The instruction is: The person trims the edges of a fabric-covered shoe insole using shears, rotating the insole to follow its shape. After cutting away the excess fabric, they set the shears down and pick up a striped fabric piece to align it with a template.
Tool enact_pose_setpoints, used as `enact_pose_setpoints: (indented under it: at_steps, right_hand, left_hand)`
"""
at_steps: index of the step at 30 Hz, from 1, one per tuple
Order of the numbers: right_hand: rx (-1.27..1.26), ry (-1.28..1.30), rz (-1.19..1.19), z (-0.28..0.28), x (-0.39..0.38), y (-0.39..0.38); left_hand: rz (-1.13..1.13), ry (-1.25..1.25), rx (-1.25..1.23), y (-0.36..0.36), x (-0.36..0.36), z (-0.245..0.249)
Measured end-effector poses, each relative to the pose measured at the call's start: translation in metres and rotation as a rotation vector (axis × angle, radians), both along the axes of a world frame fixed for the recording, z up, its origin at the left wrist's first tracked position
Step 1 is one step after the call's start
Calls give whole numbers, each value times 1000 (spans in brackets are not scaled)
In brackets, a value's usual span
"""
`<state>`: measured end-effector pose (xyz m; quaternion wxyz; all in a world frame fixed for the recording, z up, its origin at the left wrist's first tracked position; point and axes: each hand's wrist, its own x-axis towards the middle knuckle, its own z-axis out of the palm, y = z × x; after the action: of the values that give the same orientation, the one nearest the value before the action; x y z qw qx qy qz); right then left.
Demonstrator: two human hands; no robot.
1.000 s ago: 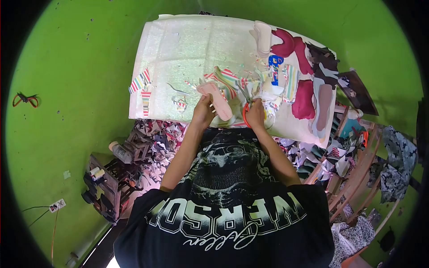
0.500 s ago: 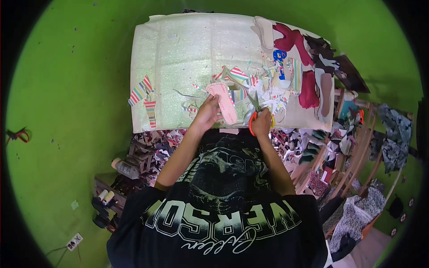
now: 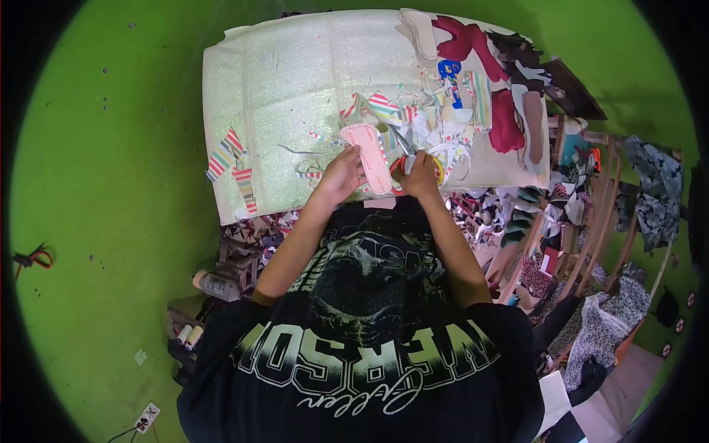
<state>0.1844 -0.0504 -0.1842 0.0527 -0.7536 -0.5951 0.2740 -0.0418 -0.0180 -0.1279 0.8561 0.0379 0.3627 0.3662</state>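
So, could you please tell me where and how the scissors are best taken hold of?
I would grip the scissors by the orange and yellow handle loops, coming from the person's side, as the right hand does. The loops face the person and the blades point away over the table, so fingers should stay clear of the edges.

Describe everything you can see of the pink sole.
The pink sole is long, flat-looking and round-ended, with red markings and a paler edge; its material is unclear. The left hand holds its left side, thumb on top, above the table. It slants, far end leftward. Scissors sit close by, contact unclear.
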Motion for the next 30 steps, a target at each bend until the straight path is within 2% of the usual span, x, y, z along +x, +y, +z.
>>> enact_pose_setpoints:
  at_steps: [4, 8, 10, 11, 13, 14, 18, 20, 24, 26, 30]
  right_hand:
    - [-130, 6, 35, 8, 6, 4]
    - [-97, 10, 125, 23, 16, 13]
    - [-1, 517, -58, 32, 15, 20]
    - [3, 519, -54, 33, 14, 22]
    - [-59, 824, -167, 31, 12, 23]
    - [71, 735, -44, 31, 14, 24]
    - [-20, 823, -103, 16, 32, 36]
    - [-46, 1065, -256, 12, 41, 40]
    - [-54, 1093, -201, 14, 65, 53]
    - [175, 511, 10, 17, 75, 55]
    - [26, 683, -4, 27, 83, 64]
  left_hand:
    - [-9, 67, 22, 4, 11, 8]
    - [20, 118, 44, 7, 25, -2]
    - [47, 144, 43, 7, 34, -17]
    - [70, 165, 37, 7, 40, -25]
    - [80, 150, 69, 7, 52, -43]
    - [88, 135, 97, 8, 57, -50]
    - [103, 167, 78, 15, 75, -49]
    - [172, 213, 80, 17, 81, -41]
    - [333, 367, 30, 22, 72, -25]
    - [370, 399, 28, 19, 60, -25]
    - [394, 380, 44, 24, 64, -11]
